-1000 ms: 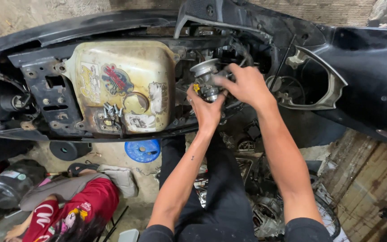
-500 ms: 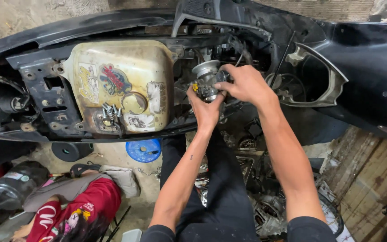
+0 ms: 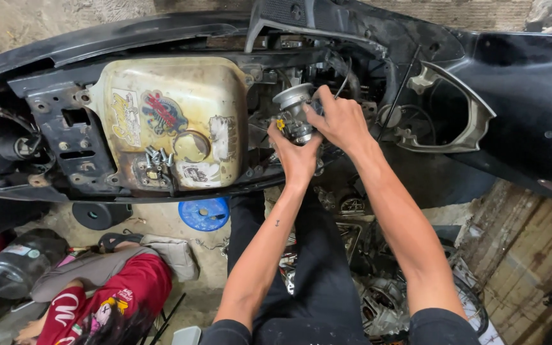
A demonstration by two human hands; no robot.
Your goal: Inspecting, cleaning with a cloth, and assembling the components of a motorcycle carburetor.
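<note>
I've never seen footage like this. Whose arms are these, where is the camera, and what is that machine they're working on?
The camera sits on a person's head and looks down, so the two bare arms reaching up from the bottom are that person's own. In front of them is a stripped scooter or small motorcycle with black body panels and its cover off, so the stained cream fuel tank shows. Beside the tank, the left hand supports a small grey metal engine part from below, and the right hand grips it from the side. I cannot tell exactly what the part is. On the ground below lie a blue round lid, loose metal parts, and another person in a red top.
</note>
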